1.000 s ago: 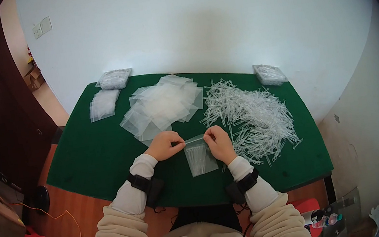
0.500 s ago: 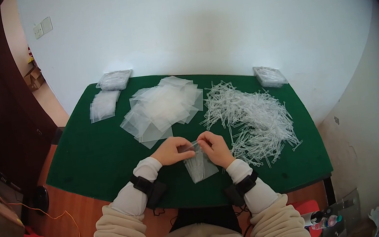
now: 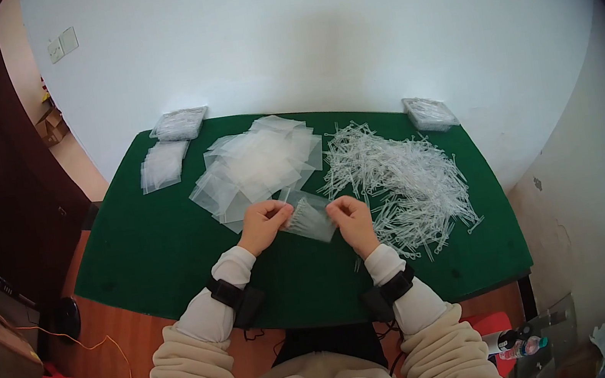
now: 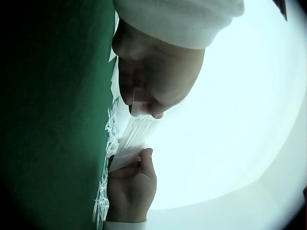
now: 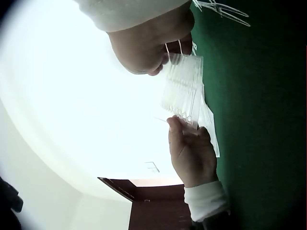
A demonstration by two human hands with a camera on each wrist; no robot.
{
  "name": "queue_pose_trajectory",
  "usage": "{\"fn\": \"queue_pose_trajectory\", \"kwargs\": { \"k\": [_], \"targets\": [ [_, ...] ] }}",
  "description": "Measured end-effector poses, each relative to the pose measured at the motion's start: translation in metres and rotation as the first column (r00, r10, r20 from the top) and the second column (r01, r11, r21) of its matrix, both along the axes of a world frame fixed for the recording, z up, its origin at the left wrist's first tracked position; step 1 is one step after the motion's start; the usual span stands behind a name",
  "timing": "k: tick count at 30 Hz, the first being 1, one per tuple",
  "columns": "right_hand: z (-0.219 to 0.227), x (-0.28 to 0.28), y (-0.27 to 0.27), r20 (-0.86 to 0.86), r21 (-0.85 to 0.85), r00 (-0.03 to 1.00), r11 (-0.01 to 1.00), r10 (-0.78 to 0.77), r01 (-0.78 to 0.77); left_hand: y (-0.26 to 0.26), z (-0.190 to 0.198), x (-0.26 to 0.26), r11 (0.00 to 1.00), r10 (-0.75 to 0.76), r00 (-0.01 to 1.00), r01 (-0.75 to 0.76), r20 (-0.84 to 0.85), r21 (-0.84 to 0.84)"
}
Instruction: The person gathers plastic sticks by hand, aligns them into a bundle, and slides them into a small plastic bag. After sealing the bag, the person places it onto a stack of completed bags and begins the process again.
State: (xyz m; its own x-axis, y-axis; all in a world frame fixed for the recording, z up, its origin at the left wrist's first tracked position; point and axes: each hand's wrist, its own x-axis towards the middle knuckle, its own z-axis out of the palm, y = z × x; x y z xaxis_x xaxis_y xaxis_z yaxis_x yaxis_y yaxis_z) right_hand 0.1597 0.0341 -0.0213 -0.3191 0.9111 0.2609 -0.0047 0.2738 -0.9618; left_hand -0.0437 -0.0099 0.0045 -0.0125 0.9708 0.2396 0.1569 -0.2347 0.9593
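Note:
A small clear zip bag [image 3: 311, 217] filled with thin clear sticks with looped ends is stretched between both hands, tilted sideways above the table. At its left end, the left hand [image 3: 262, 224] pinches it between thumb and fingers. The right hand [image 3: 354, 225] pinches the opposite end with its fingertips. In the right wrist view, the loops [image 5: 184, 117] inside the bag lie close to the left thumb. The left wrist view shows the right hand's thumb [image 4: 147, 160] pressed against the bag's far end.
Loose empty bags [image 3: 260, 162] are spread behind the hands on the green table [image 3: 143, 265]. A large heap of loose looped sticks [image 3: 413, 181] lies to the right. Filled bags [image 3: 181, 124] are stacked at the back left, another stack [image 3: 430, 114] at the back right.
The bag was upright with both hands at its top edge; it has since been turned sideways and lifted away from me. The hands have moved apart to its two ends.

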Motion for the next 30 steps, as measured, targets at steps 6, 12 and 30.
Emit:
{"fn": "queue_pose_trajectory", "kwargs": {
  "k": [6,12,30],
  "targets": [
    [0.008,-0.001,-0.001,-0.116,0.119,0.957,0.952,-0.267,0.28,-0.003,0.004,0.003,0.975,-0.209,0.972,0.215,0.106,-0.05],
    [0.005,0.002,0.002,-0.046,0.272,0.939,0.9,-0.342,0.341,-0.006,0.007,0.004,0.966,-0.247,0.963,0.254,0.105,-0.052],
    [-0.012,0.002,0.012,-0.021,0.188,0.944,0.926,-0.331,0.329,-0.021,0.038,0.018,0.729,0.326,0.825,0.092,-0.462,0.678]
  ]
}}
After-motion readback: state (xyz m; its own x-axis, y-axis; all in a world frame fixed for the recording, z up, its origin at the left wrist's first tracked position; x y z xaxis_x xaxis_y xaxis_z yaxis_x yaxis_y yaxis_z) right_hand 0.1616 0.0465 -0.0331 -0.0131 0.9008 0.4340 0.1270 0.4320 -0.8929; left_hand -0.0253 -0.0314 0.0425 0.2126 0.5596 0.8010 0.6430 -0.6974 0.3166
